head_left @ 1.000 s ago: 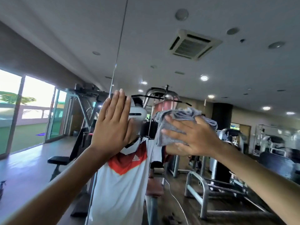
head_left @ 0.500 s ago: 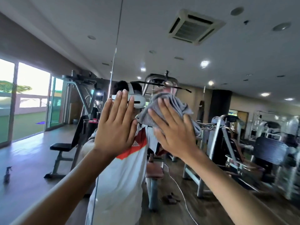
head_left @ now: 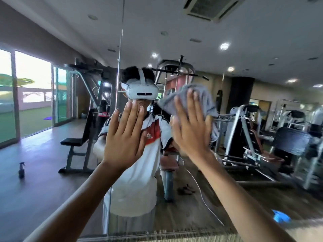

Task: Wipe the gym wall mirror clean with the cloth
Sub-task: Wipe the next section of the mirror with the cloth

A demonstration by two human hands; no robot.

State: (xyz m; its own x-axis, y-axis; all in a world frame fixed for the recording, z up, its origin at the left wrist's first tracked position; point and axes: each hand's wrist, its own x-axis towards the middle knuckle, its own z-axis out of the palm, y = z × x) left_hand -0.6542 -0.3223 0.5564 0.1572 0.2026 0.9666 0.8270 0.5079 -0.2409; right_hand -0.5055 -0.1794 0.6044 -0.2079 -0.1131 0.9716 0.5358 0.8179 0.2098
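Note:
The wall mirror (head_left: 244, 49) fills the view, with a vertical seam (head_left: 120, 49) left of centre. My right hand (head_left: 190, 130) presses a crumpled grey cloth (head_left: 201, 96) flat against the glass, fingers spread and pointing up. My left hand (head_left: 125, 135) rests flat on the glass beside it, fingers together, holding nothing. In the reflection a person in a white and red shirt wears a white headset (head_left: 142, 91).
The mirror reflects gym machines (head_left: 253, 137), a black bench (head_left: 75, 142), a spray bottle (head_left: 21, 170) on the floor at left, and a blue item (head_left: 281, 218) low right. The mirror's bottom edge (head_left: 157, 234) runs along the lower frame.
The view has tilted down, showing more floor. My right hand turned from sideways to upright on the cloth and slid down-left on the glass. My left hand stays flat on the mirror.

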